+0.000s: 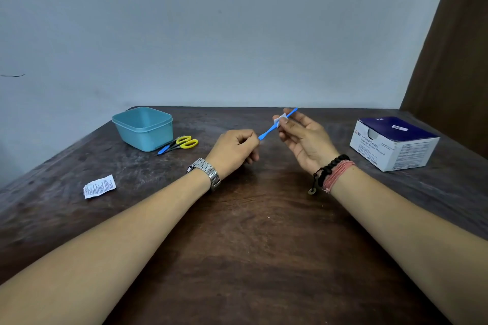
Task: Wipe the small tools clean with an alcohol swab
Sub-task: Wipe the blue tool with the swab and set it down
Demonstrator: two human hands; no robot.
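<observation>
While swabbing: blue tool (269, 130) pinched at its end by left hand (235, 149).
Right hand (303, 137): alcohol swab (280, 119) wrapped round shaft.
Next: swab to be drawn along, judged.

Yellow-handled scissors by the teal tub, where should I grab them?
Take the scissors by the yellow loops, coming from above on their right side. The loops point towards the open table, while the blades' side lies close to the tub.

Dark wooden table (237, 232): teal tub (144, 128), scissors (182, 143), perhaps-torn wrapper (99, 186), swab box (393, 143).
</observation>
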